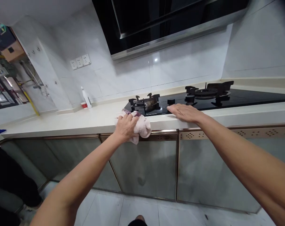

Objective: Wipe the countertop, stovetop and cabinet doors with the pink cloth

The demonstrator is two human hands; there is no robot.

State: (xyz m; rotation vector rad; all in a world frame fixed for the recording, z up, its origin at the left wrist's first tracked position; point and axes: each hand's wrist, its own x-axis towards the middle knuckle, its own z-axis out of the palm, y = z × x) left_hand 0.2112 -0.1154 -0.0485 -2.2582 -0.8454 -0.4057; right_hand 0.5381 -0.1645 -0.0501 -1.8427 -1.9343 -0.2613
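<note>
I find the left hand (126, 127) clutching the cloth (142, 126) over the front edge of the counter (62, 122), by the near left corner of the hob (250, 99); the right hand (183, 112) lies flat, fingers together, at the hob's front edge.

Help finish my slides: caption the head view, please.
Left hand holds a pale cloth at the counter edge; right hand rests at the front of the hob.

Left hand (125, 126) gripping cloth (142, 126), black stove (255, 98)
</note>
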